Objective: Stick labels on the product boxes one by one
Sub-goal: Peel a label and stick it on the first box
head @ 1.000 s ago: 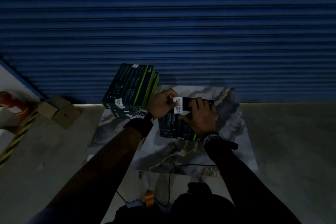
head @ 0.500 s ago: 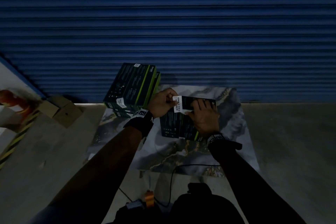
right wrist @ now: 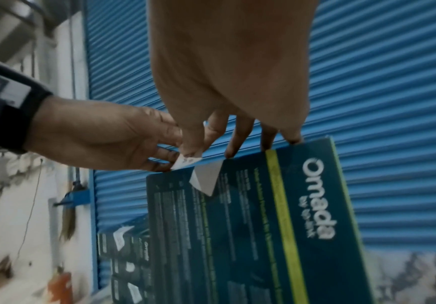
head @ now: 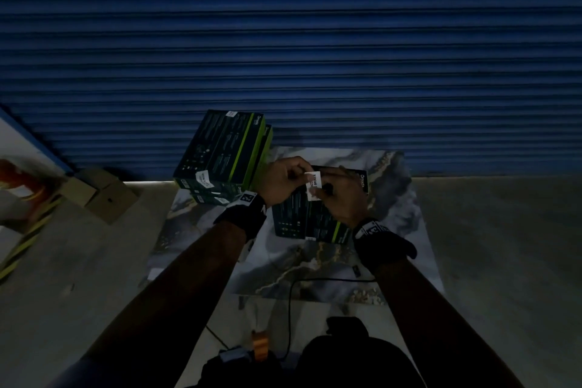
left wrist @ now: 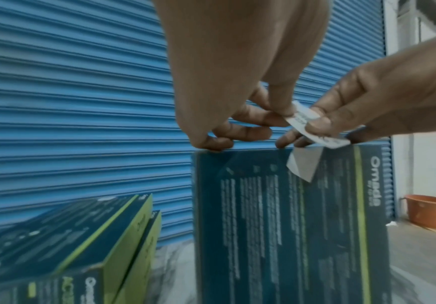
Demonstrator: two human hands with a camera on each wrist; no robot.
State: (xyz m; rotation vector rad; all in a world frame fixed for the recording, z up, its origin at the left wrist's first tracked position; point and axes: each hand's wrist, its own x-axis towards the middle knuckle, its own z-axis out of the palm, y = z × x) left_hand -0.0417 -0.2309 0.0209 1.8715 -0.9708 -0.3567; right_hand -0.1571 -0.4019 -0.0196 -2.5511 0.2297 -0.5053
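The label (head: 313,185) is now bending over the top edge of the upright product box (head: 302,217) on the bench (head: 393,224), no longer held flat; both hands, left (head: 283,181) and right (head: 341,198), are pinching it, sticking underway.

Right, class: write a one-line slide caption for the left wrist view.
Both hands pinch a white label above the upright Omada box.
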